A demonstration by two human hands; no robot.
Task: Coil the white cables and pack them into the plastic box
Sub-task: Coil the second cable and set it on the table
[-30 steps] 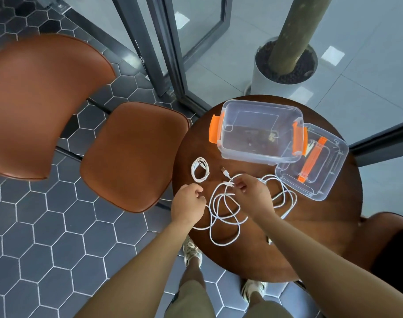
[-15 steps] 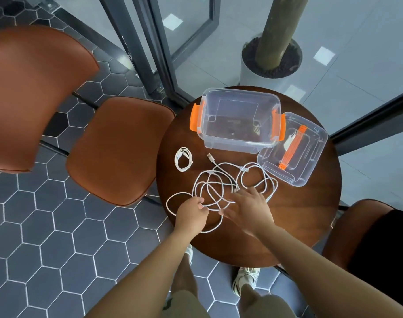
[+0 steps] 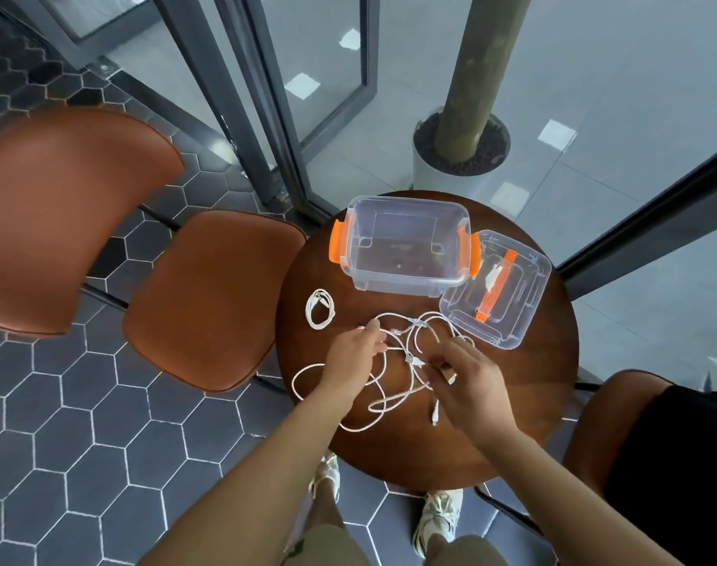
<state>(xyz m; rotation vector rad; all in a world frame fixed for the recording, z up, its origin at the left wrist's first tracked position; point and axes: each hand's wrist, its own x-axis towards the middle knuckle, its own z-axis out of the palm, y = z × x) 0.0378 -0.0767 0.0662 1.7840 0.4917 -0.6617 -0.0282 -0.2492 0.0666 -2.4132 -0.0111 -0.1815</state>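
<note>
A loose tangle of white cable (image 3: 383, 392) sprawls over the near middle of the round dark wooden table (image 3: 524, 402). My left hand (image 3: 350, 359) lies on its left side, fingers curled round a strand. My right hand (image 3: 467, 384) is on the right side and pinches a strand near a small connector. One plug end (image 3: 435, 416) lies free under my right wrist. A small coiled white cable (image 3: 319, 309) rests apart at the table's left. The clear plastic box (image 3: 404, 249) with orange latches stands open at the back.
The box's clear lid (image 3: 497, 290) with an orange handle lies upside down to the right of the box. Brown chairs stand at left (image 3: 210, 296) and at right (image 3: 618, 418). A planter (image 3: 459, 153) sits beyond the glass wall. My feet show under the table edge.
The tangle has shifted toward me and spread out. My left hand moved up to the upper left strands, and my right hand lifted a strand near the connector.
</note>
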